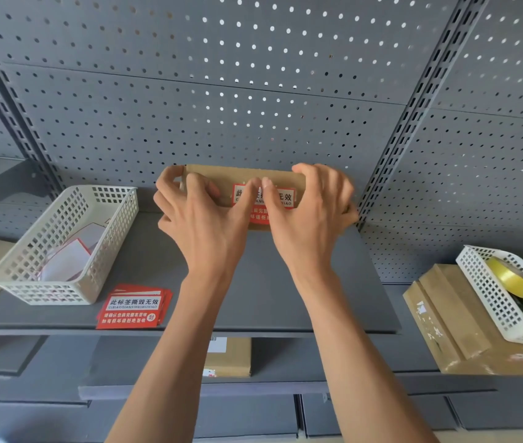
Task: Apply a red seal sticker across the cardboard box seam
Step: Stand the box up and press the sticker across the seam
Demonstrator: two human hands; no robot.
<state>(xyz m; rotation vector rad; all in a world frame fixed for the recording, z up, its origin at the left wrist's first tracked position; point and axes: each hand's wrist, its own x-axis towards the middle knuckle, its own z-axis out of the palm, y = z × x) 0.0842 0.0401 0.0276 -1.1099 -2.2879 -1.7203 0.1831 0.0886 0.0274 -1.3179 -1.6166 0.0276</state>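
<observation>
A flat brown cardboard box [221, 179] stands at the back of the grey shelf [158, 270], against the pegboard. A red seal sticker [285, 197] with a white band of black characters lies on its top, folded down over the front edge. My left hand [204, 219] grips the box's left end, thumb pressing on the sticker. My right hand [309, 215] holds the right end, its thumb beside the left one on the sticker. Both hands hide much of the box and the sticker's middle.
A stack of red seal stickers [134, 306] lies at the shelf's front left. A white perforated basket [62, 247] with white backing papers stands left. At the right, another white basket [509, 292] with yellow tape sits on cardboard boxes [451, 321]. A parcel [228, 356] sits below.
</observation>
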